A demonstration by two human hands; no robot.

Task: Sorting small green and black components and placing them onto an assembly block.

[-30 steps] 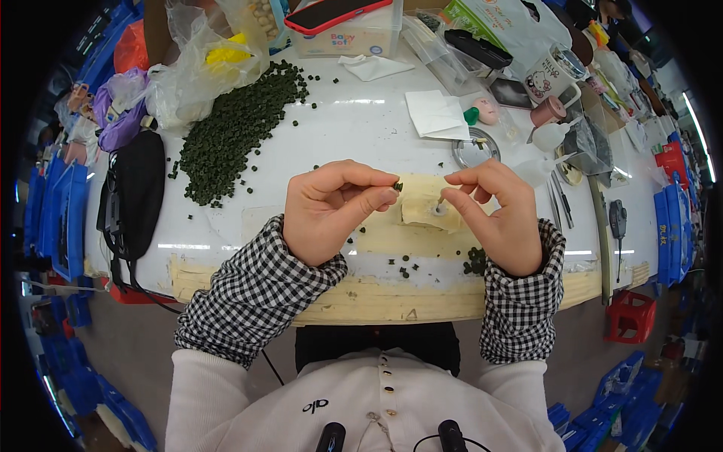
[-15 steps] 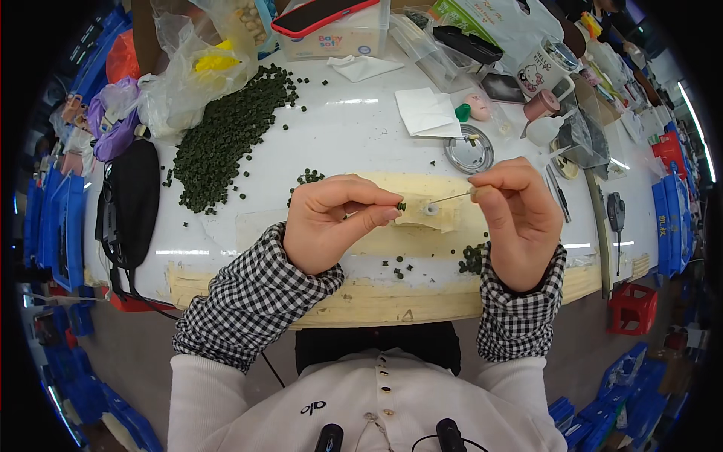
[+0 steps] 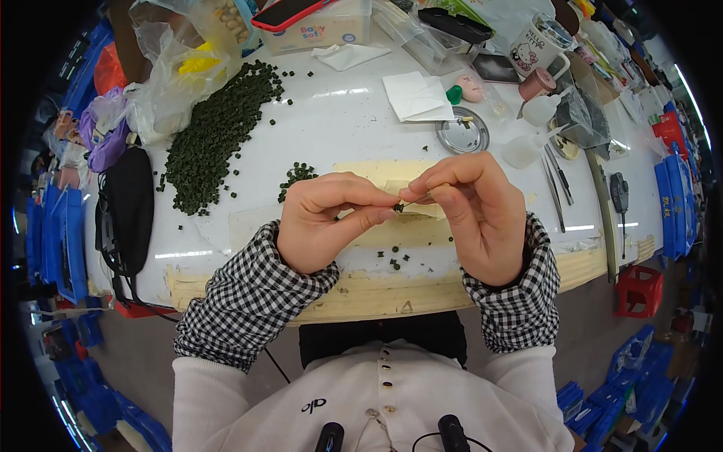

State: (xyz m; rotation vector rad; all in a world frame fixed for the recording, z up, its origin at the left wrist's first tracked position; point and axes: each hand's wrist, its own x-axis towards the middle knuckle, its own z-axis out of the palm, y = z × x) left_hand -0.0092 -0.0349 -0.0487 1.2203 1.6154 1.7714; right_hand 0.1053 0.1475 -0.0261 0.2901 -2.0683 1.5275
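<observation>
Between the thumb and forefinger of my left hand is a small dark green spool-shaped part. My right hand is closed in a pinch on a thin needle-like tool, whose tip is at the green part; whether it touches cannot be made out. Both hands are above a pale yellow pad on the table. A small cluster of the same green parts lies just beyond my left hand, and several loose ones are scattered between my wrists.
A large heap of green parts spreads at the left, near a black pouch. Tweezers, a squeeze bottle and a round metal dish lie at the right. A folded tissue and mug are farther back.
My right hand has moved left, bringing the tool's tip from the small white ring on the pad to the green part. My left hand keeps its pinch. The view has shifted slightly.
</observation>
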